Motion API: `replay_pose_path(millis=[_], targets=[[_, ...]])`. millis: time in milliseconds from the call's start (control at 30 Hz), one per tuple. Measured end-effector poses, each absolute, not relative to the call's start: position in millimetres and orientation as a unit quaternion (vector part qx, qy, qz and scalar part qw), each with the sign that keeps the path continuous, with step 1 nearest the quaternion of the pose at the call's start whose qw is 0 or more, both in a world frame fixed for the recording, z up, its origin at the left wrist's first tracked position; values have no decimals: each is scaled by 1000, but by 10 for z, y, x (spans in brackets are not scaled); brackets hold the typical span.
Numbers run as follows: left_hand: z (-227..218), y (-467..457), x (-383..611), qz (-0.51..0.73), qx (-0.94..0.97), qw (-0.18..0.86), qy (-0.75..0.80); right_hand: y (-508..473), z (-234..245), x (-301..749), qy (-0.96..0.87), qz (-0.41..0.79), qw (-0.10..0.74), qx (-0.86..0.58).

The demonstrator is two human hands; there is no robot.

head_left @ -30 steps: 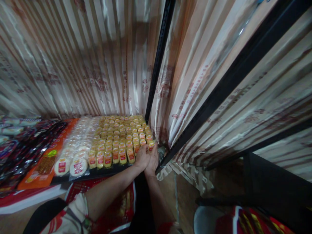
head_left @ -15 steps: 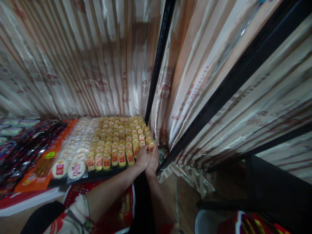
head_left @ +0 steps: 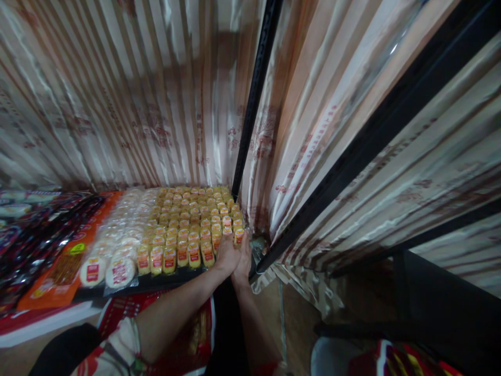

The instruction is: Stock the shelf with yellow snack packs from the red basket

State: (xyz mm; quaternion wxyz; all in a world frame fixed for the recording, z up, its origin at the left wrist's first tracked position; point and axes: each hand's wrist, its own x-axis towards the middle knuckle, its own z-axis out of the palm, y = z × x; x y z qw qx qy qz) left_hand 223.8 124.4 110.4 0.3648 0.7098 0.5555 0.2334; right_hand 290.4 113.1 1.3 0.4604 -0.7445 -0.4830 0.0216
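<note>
Rows of small yellow snack packets with red labels fill the right part of a dark shelf. My left hand and my right hand press side by side at the shelf's front right corner. Their fingers curl round one yellow packet at the end of the front rows. White round packets with red labels lie left of the yellow ones.
An orange snack bag and dark wrapped goods lie further left. Striped shiny curtain hangs behind and to the right. A black upright post stands at the shelf's corner. Red printed packaging sits below the shelf.
Both hands stay joined at the shelf's front right corner and have shifted slightly up and left with the view. The packets look the same.
</note>
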Motion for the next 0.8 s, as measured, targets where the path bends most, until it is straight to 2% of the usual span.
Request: replay_pose_path(millis=[367, 800], targets=[[1057, 1205, 2212, 244, 727, 340, 544, 1103, 34, 2899, -483, 44, 482, -730], [1054, 1193, 2183, 220, 735, 331, 549, 1085, 86, 2896, -469, 15, 490, -735]])
